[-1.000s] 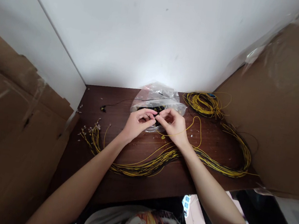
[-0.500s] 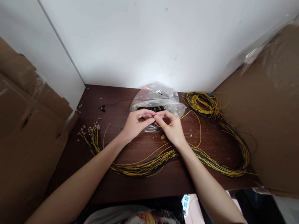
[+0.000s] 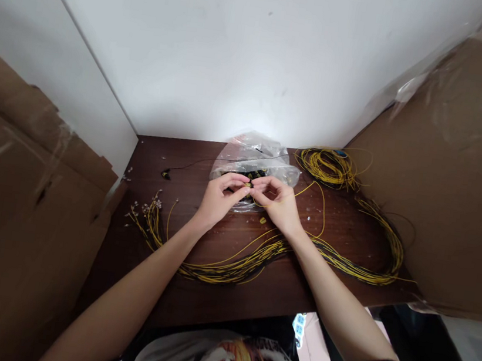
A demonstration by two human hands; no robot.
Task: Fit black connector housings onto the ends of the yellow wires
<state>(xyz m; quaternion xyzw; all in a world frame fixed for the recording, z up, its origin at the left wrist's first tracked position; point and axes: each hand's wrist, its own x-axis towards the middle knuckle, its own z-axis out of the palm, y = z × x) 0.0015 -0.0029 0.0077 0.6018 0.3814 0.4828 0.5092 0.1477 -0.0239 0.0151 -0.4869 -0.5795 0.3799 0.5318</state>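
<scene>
Over a clear plastic bag (image 3: 252, 146), my left hand (image 3: 217, 202) and my right hand (image 3: 281, 206) meet at the fingertips. My left thumb and fingers pinch a small yellow piece (image 3: 248, 185), mostly hidden. A thin yellow wire (image 3: 304, 190) runs into my right hand, whose thumb and fingers are pinched near the same piece. Small black and yellow parts (image 3: 260, 175) lie in the bag just behind my fingers. Below my right hand, a loose yellow piece (image 3: 263, 221) rests on the table.
A long bundle of yellow and black wires (image 3: 228, 275) curves across the brown table (image 3: 201, 308) under my forearms. A coil of wire (image 3: 329, 167) lies at the back right. One black wire ends in a small dark part (image 3: 165, 174). Cardboard (image 3: 468, 175) stands on both sides.
My fingertips have parted slightly, and more of the small yellow piece shows between them. My right hand has shifted a little to the right, with the yellow wire.
</scene>
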